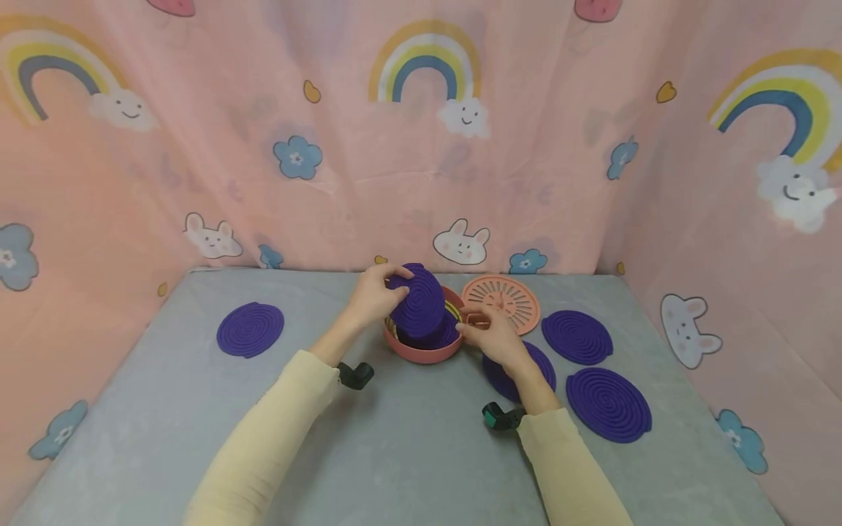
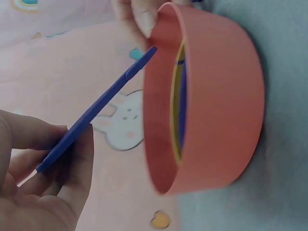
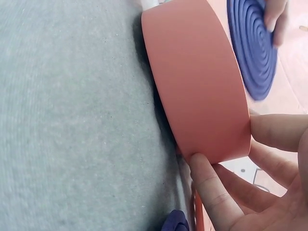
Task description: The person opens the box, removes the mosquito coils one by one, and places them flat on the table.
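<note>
My left hand pinches a purple mosquito coil by its edge, thumb on one side and fingers on the other. The coil is tilted above a round coral box, apart from it in the left wrist view. Inside that box lie another purple coil and a yellow ring, partly hidden by the wall. My right hand holds the box at its right side. In the right wrist view one finger touches the rim and another the lower outer wall.
A slotted coral lid lies behind my right hand. More purple coils lie flat on the grey cloth: one at the left, one partly under my right wrist, and two at the right. A pink printed curtain surrounds the table.
</note>
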{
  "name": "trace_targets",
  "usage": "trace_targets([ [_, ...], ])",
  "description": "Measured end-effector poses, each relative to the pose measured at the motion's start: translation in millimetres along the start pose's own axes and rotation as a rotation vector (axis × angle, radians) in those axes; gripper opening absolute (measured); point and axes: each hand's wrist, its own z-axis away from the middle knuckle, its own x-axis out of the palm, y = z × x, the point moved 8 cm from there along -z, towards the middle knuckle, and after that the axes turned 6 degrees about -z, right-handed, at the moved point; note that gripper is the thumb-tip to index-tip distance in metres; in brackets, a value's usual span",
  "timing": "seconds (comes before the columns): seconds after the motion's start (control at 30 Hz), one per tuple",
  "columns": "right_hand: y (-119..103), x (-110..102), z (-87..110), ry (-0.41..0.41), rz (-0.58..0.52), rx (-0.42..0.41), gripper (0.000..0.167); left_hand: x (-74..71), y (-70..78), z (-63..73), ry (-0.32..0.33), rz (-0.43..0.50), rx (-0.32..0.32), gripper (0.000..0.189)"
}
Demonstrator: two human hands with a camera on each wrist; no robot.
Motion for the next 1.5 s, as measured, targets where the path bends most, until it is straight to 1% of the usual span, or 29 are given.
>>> trace_targets([
  [0.07, 0, -1, 0.1, 0.003, 0.001, 0.004, 0.043, -10.9, 3.6, 1.6, 0.026, -0.011, 0.029, 0.024],
  [0.17, -1, -3, 1.0, 0.009, 0.001, 0.011, 0.043, -25.2, 4.9, 3.5, 0.058, -0.007, 0.049, 0.024],
  [0.23, -1, -5, 1.7, 0.017, 0.000, 0.018, 0.043, -34.1, 4.3, 5.2, 0.072, 0.003, 0.046, 0.024],
  [0.37, 1, -6, 2.7, 0.013, -0.002, 0.023, 0.042, -52.6, -1.5, 10.3, 0.106, 0.019, 0.031, 0.025],
  [0.53, 0, -5, 3.1, 0.014, 0.003, 0.017, 0.041, -76.4, -18.7, 17.1, 0.174, 0.021, 0.020, 0.026],
  [0.63, -1, -3, 3.1, 0.013, 0.002, 0.019, 0.042, -86.0, -34.5, 21.3, 0.195, 0.028, -0.011, 0.027],
  [0.7, -2, -2, 2.7, 0.010, 0.001, 0.020, 0.042, -89.6, -46.6, 24.5, 0.200, 0.029, -0.043, 0.027],
  [0.8, -1, -1, 1.6, 0.007, -0.002, 0.022, 0.042, -92.2, -65.9, 29.1, 0.203, 0.026, -0.089, 0.028],
  [0.93, -1, 1, 0.2, 0.004, -0.014, 0.019, 0.042, -91.4, -93.4, 35.0, 0.192, 0.032, -0.167, 0.029],
  [1.07, -1, 3, 0.0, -0.003, -0.032, 0.016, 0.043, -86.0, -121.1, 40.3, 0.160, 0.052, -0.256, 0.032],
  [1.17, -1, 1, 1.2, 0.003, -0.017, 0.020, 0.043, -78.5, -140.6, 42.2, 0.141, 0.103, -0.323, 0.035],
  [1.27, -1, 0, 2.6, 0.015, 0.010, 0.021, 0.043, -72.1, -154.7, 43.9, 0.136, 0.136, -0.375, 0.037],
  [1.3, -1, -1, 2.6, 0.018, 0.015, 0.019, 0.042, -70.5, -158.8, 44.5, 0.133, 0.135, -0.391, 0.037],
  [1.5, -2, 2, 0.4, 0.010, 0.001, 0.007, 0.043, -68.0, -176.1, 48.5, 0.104, 0.056, -0.450, 0.041],
])
